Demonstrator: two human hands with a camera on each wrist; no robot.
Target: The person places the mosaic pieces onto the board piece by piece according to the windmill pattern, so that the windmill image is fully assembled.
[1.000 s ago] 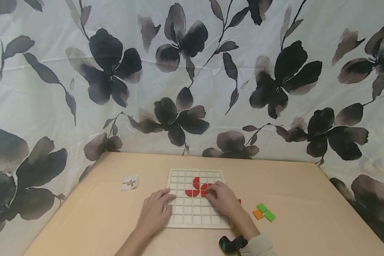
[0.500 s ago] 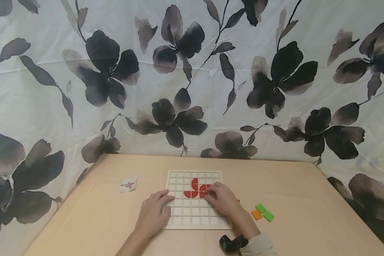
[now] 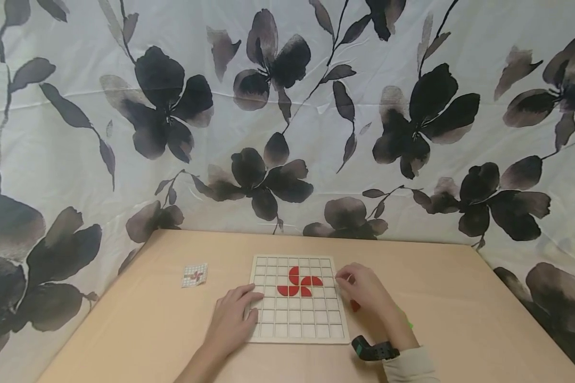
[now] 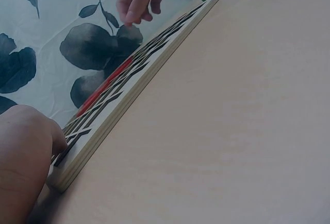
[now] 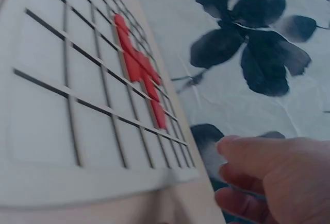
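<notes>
A white grid board lies on the table with several red quarter-round tiles set in its upper middle squares, forming a pinwheel. My left hand rests on the board's left edge, fingers lying over the rim. Just off the board's right edge hovers my right hand, its fingers loosely bent. In the right wrist view nothing shows between the fingers. Another red tile lies on the table below the right hand, partly covered by it. A green tile peeks out past the right forearm.
A small card printed with a grid and a red pinwheel lies left of the board. The table ends at a flowered cloth behind. A black band device sits on the right wrist.
My right hand has left the red tiles and moved right, off the board. The lower right red tile now shows fully; the green and orange tiles are mostly hidden by the forearm. The left hand stays.
</notes>
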